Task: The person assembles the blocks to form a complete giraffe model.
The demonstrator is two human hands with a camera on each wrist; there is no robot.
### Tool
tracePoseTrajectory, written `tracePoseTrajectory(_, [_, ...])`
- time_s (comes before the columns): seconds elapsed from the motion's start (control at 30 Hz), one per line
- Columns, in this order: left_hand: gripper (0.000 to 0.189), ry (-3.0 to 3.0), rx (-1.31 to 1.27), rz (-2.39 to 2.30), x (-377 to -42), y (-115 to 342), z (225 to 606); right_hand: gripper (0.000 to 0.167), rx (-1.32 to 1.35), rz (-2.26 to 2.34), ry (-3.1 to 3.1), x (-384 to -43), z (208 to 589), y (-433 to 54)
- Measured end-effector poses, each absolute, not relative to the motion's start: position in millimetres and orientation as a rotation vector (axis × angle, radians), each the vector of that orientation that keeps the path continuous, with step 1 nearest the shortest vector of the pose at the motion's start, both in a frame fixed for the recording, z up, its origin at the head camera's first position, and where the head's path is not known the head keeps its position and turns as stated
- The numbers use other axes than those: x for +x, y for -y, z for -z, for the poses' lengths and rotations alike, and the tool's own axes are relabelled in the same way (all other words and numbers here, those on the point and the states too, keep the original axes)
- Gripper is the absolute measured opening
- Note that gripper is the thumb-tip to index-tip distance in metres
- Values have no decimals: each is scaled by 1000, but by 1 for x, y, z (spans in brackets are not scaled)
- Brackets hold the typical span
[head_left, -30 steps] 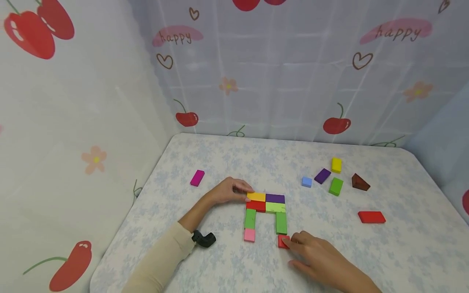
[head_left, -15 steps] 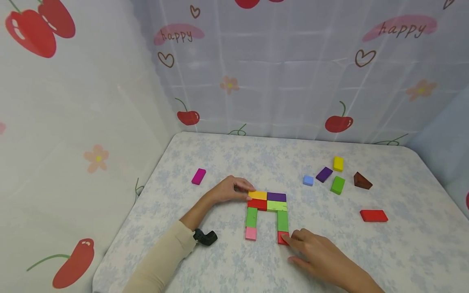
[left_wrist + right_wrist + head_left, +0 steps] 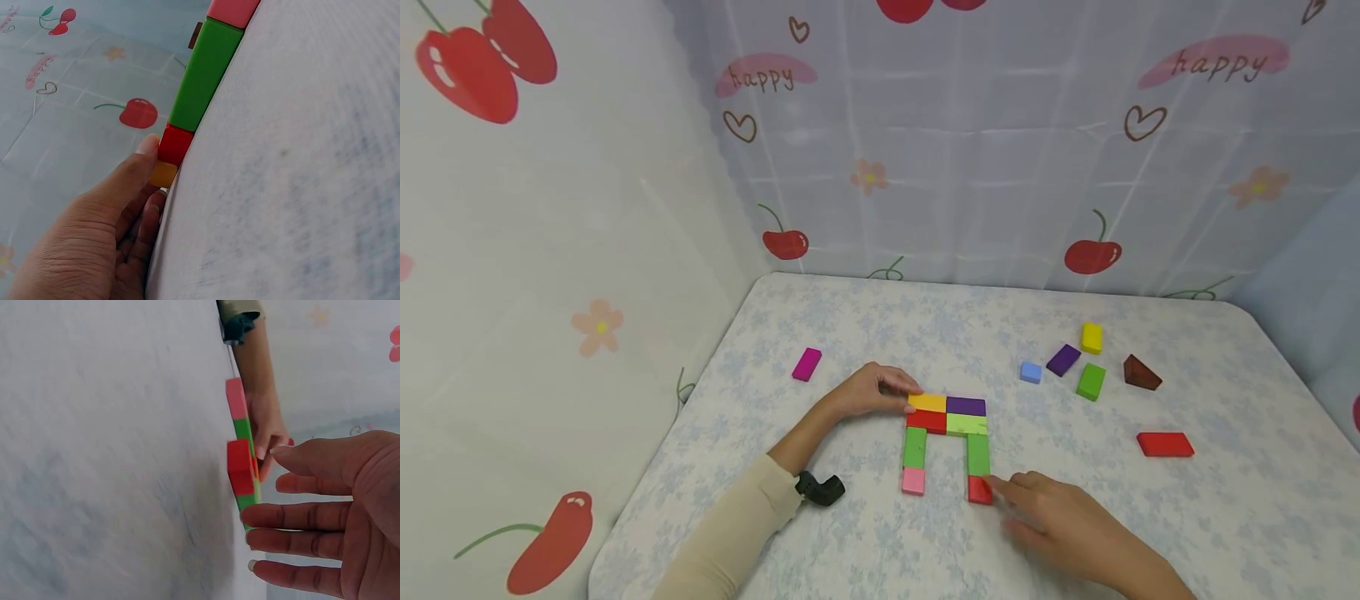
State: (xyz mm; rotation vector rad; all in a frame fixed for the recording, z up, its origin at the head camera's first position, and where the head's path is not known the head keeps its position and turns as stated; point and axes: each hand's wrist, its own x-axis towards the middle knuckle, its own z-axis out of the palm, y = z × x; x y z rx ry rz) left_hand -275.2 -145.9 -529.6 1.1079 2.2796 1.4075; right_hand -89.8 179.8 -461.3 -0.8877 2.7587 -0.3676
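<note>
Small red block [image 3: 980, 490] on tabletop [image 3: 850, 542], abutting near end of upright-running green block [image 3: 977, 455]. Right hand [image 3: 1060, 521] nearer, at its right edge; grip unclosed, fingers extended. Left hand [image 3: 872, 390] pinches orange block [image 3: 927, 403].

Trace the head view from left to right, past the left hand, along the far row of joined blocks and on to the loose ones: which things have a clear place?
Magenta block → left hand → orange-yellow block → joined purple block → light blue block → loose purple block → brown wedge.
</note>
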Motion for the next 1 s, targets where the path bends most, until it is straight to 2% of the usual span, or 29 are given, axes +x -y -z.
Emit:
tracePoseTrajectory(0.23, [32,-2289,1104,-1406,-274,145,531,54,-551,385,-2958,-102,443,-213])
tracePoseTrajectory(0.53, [33,-2287,1100,-1408,-274,145,532,51,-417,433,-3212,-119,438,-278])
tracePoseTrajectory(0.67, [33,-2285,1110,-1394,-274,145,531,59,-297,441,-3232,-123,444,-301])
tracePoseTrajectory(0.9, [33,-2287,1112,-1392,-275,145,530,75,95,355,-3088,-132,452,-331])
tracePoseTrajectory(1.0, [33,-2294,1106,-1386,-275,146,530,83,158,354,-3032,-134,454,-337])
